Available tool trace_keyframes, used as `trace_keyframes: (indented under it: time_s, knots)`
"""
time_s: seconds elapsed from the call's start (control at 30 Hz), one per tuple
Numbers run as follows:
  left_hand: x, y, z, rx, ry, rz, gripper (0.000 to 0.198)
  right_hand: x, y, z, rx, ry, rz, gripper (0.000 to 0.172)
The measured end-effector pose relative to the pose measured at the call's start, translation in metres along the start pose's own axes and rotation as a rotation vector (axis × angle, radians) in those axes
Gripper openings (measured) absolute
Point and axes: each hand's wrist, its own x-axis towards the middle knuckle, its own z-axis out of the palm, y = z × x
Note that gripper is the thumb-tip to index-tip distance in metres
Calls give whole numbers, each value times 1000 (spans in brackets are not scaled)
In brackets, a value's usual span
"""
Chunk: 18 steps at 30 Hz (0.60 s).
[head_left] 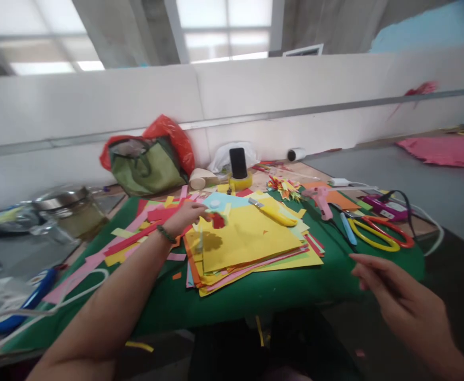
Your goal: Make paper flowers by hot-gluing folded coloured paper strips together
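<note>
My left hand (187, 216), with a green beaded bracelet on its wrist, reaches over the paper stack. Its fingers are closed on a small red and green paper piece (217, 220), which is blurred and casts a shadow on the yellow top sheet (251, 233). At the right, off the table's front edge, my right hand (402, 301) has thumb and fingers pressed together; what they pinch, if anything, is too small to make out. Beyond it lie a pink glue gun (319, 202) and scissors with yellow and red handles (375, 233).
A yellow utility knife (275, 212) lies on the stack. Behind stand a phone (238, 163) on yellow tape (240, 182) and a green bag (148, 166). Paper strips (136, 233) spread leftward near a glass jar (67, 211). Cut paper bits (284, 188) are heaped behind.
</note>
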Motion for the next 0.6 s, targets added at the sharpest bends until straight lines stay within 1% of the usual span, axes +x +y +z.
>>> trace_keyframes:
  time_s: [0.1, 0.23, 0.37, 0.5, 0.6]
  knots:
    - [9, 3, 9, 26, 15, -10, 16, 2, 7, -1, 37, -36, 29, 26]
    - [25, 12, 20, 54, 10, -75, 20, 6, 1, 6, 148, -77, 54, 26]
    - [37, 17, 21, 37, 43, -179, 25, 2, -3, 13, 257, -126, 53, 26]
    - [33, 9, 13, -47, 60, -273, 25, -6, 9, 11, 316, -163, 77, 27]
    - [20, -4, 7, -181, 38, -285, 24, -9, 19, 6, 358, -218, 112, 31]
